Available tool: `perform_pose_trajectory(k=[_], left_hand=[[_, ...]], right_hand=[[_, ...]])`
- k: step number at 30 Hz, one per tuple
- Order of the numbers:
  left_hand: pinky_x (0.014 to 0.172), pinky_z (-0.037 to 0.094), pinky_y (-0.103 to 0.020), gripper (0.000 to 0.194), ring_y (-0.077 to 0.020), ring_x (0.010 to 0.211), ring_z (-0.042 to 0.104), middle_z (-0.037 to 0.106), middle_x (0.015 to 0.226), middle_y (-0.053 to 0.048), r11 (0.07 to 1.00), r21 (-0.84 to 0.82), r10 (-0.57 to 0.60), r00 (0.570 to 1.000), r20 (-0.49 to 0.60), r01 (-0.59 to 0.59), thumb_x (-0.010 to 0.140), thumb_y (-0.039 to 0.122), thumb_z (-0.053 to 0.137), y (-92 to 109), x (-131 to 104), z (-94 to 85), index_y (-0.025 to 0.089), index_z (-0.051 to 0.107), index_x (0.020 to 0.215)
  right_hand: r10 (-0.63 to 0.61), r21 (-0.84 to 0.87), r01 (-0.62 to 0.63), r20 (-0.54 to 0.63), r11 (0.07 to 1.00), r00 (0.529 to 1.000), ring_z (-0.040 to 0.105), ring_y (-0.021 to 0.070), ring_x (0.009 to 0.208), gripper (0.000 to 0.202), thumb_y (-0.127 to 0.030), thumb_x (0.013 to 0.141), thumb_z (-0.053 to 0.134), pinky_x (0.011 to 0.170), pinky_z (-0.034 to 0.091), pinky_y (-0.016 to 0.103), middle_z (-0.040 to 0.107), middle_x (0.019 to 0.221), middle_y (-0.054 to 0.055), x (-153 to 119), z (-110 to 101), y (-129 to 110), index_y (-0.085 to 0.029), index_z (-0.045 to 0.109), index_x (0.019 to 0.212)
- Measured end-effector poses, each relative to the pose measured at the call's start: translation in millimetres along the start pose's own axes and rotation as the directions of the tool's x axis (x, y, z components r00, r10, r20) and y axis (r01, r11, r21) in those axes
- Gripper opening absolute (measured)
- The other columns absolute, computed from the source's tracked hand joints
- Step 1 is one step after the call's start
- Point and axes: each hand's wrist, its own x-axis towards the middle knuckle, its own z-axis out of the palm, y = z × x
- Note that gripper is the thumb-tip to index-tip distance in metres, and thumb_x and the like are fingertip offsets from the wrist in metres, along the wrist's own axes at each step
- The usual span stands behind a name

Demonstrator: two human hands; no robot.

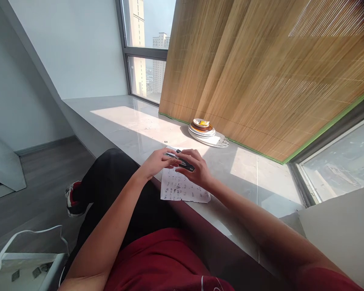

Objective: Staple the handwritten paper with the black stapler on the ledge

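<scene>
A slim black object [186, 164], which looks like a stapler with a silvery strip along it, lies between my two hands above the sill. My left hand [157, 162] has its fingers bent over the far left end. My right hand [199, 168] curls over the other end from the right, thumb below and fingers on top. Partly under the hands is a sheet of white paper [185, 190] with rows of handwriting, its near edge uneven. A tiny dark piece [166, 142] sits on the sill beyond my left hand.
A stack of plates [202, 131] with a small dish on top stands by the bamboo blind [230, 81]. The pale windowsill [115, 121] ends at an edge above my legs. At lower left, a white cable [33, 231] runs over a white box-like thing [27, 258].
</scene>
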Motion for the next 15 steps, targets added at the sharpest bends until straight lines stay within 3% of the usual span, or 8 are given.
perform_pose_trajectory(k=[2,4,11,13,15], left_hand=[[0.096,0.061,-0.046,0.050,-0.0296,0.098,0.080,0.083,0.092,-0.010,1.000,0.029,0.008,0.998,0.068,-0.010,0.090,0.049,0.085,3,-2,5.4,0.019,0.069,0.126],[0.094,0.060,-0.044,0.048,-0.0285,0.095,0.080,0.082,0.088,-0.008,1.000,0.029,0.010,0.996,0.093,-0.013,0.089,0.049,0.085,5,-3,9.3,0.018,0.070,0.122],[0.095,0.060,-0.044,0.054,-0.0283,0.097,0.079,0.082,0.087,-0.008,0.999,-0.032,0.024,0.990,0.141,-0.020,0.086,0.051,0.089,6,-3,14.7,0.017,0.069,0.122],[0.096,0.060,-0.045,0.056,-0.0296,0.099,0.079,0.083,0.092,-0.010,0.998,-0.052,0.032,0.989,0.142,-0.024,0.084,0.051,0.090,8,-3,15.0,0.017,0.068,0.123],[0.095,0.061,-0.046,0.055,-0.0310,0.101,0.079,0.083,0.098,-0.013,0.997,-0.049,0.056,0.995,0.086,-0.052,0.085,0.052,0.089,8,-2,12.6,0.018,0.067,0.123]], right_hand=[[-0.105,0.061,0.105,-0.001,0.993,0.994,0.069,0.0251,0.107,0.026,-0.035,0.102,0.074,0.093,0.057,0.045,0.075,0.121,0.006,1,1,-4,-0.035,0.075,0.128],[-0.112,0.059,0.114,-0.032,0.992,0.993,0.071,0.0236,0.102,0.017,-0.030,0.104,0.071,0.088,0.058,0.043,0.076,0.114,0.005,1,3,-4,-0.034,0.079,0.118],[-0.151,0.088,0.159,-0.087,0.983,0.985,0.072,0.0202,0.089,0.015,-0.023,0.105,0.067,0.082,0.058,0.039,0.081,0.103,0.003,3,4,-2,-0.031,0.080,0.109],[-0.125,0.106,0.135,-0.102,0.985,0.987,0.072,0.0209,0.090,0.013,-0.026,0.105,0.068,0.083,0.058,0.040,0.082,0.104,0.004,6,0,-3,-0.029,0.080,0.108],[-0.022,0.093,0.032,-0.101,0.995,0.995,0.072,0.0233,0.094,0.014,-0.032,0.105,0.067,0.086,0.058,0.043,0.081,0.105,0.005,9,-6,4,-0.028,0.080,0.105]])
